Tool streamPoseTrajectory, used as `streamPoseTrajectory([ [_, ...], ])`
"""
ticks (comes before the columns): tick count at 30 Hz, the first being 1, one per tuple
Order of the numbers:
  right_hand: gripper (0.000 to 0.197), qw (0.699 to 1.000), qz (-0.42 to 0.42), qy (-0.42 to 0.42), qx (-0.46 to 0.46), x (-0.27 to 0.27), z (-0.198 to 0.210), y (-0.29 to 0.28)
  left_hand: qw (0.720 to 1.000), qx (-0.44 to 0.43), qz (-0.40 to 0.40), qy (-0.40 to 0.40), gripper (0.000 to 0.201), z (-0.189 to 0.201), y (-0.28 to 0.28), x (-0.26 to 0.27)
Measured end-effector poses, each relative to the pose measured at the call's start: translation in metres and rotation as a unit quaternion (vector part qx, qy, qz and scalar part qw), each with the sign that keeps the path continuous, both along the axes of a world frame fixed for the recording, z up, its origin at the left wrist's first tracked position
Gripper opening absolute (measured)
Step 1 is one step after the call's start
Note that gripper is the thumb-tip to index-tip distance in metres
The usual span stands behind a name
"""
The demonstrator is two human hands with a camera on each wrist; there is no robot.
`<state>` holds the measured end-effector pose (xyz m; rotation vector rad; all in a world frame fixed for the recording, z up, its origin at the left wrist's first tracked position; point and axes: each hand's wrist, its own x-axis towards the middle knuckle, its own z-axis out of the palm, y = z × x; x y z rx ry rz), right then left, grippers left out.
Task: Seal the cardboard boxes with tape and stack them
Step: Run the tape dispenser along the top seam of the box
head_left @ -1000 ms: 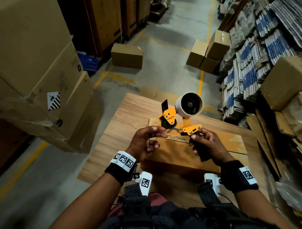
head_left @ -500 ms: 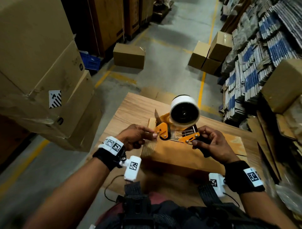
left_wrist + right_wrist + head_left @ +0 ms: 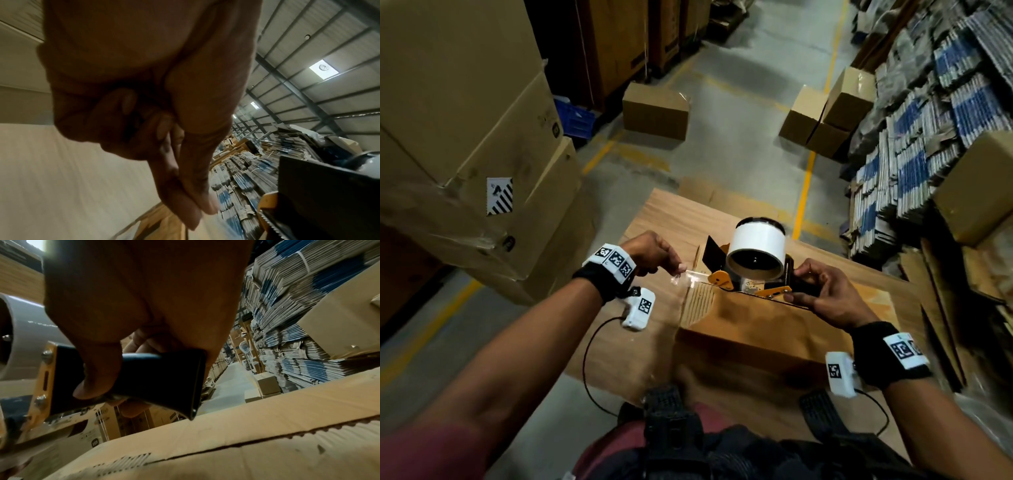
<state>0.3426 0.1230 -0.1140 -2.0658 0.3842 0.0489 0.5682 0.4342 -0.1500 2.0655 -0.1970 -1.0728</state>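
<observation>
A flat brown cardboard box (image 3: 756, 329) lies on the wooden table (image 3: 664, 219); its top seam (image 3: 257, 441) shows in the right wrist view. An orange tape dispenser (image 3: 722, 281) with a white roll (image 3: 755, 245) sits over the box's far left end. My right hand (image 3: 804, 291) grips its black handle (image 3: 160, 378). My left hand (image 3: 681, 269), left of the dispenser, pinches the free end of the clear tape (image 3: 693, 275) between thumb and forefinger (image 3: 197, 209). The tape is stretched out from the dispenser's mouth over the box's left edge.
Big cartons (image 3: 465, 137) are stacked close on the left. Flattened cardboard bundles (image 3: 928, 137) pile up on the right beside the table. Loose small boxes (image 3: 655, 111) (image 3: 825, 116) stand on the concrete floor ahead, and a blue crate (image 3: 575, 118) sits by the cartons.
My left hand has moved left from the dispenser, drawing out a strip of clear tape. The dispenser has tipped so the roll's open core faces me, and it sits lower on the box.
</observation>
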Motion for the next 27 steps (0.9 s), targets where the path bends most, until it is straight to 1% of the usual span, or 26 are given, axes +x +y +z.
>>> streamPoseTrajectory([
  [3, 0.038, 0.999, 0.011, 0.017, -0.026, 0.002, -0.008, 0.001, 1.0, 0.009, -0.016, 0.007, 0.017, -0.009, -0.002, 0.002],
  [6, 0.036, 0.997, 0.02, 0.034, -0.062, 0.004, -0.014, 0.001, 0.999, 0.021, -0.029, -0.009, 0.018, -0.014, -0.005, 0.002],
  [11, 0.035, 0.995, 0.031, 0.053, -0.08, 0.007, -0.02, 0.003, 0.999, 0.028, -0.027, -0.018, 0.02, -0.025, -0.009, -0.001],
  [15, 0.036, 0.99, 0.039, 0.065, -0.116, 0.011, -0.023, 0.002, 0.999, -0.031, 0.009, -0.004, 0.023, -0.032, -0.012, -0.014],
  [19, 0.037, 0.988, 0.035, 0.069, -0.132, 0.014, -0.024, 0.002, 0.996, -0.077, 0.036, -0.01, 0.027, -0.041, -0.013, -0.025],
  [24, 0.038, 0.988, 0.039, 0.078, -0.131, 0.015, -0.029, 0.001, 0.991, -0.1, 0.084, -0.013, 0.021, -0.073, -0.009, -0.038],
  [26, 0.039, 0.987, 0.038, 0.082, -0.131, 0.015, -0.031, 0.0, 0.988, -0.118, 0.095, -0.005, 0.029, -0.085, -0.012, -0.052],
  [27, 0.039, 0.987, 0.037, 0.085, -0.13, 0.015, -0.031, 0.001, 0.989, -0.118, 0.088, -0.001, 0.042, -0.091, -0.014, -0.061],
])
